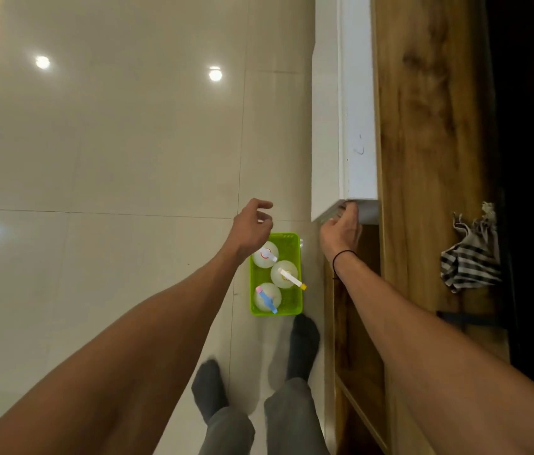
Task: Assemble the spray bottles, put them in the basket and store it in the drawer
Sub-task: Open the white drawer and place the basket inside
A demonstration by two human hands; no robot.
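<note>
A green basket stands on the tiled floor just ahead of my feet. Three clear spray bottles sit in it: one with a red-and-white head, one with a white-and-yellow head, one with a blue-and-pink head. My left hand hovers above the basket's far end, fingers loosely curled and empty. My right hand grips the near lower edge of the white drawer front, which juts out from the wooden cabinet.
A striped black-and-white cloth lies on the wooden cabinet top at the right. An open wooden compartment sits below my right arm. My socked feet stand just behind the basket. Glossy tiled floor spreads to the left.
</note>
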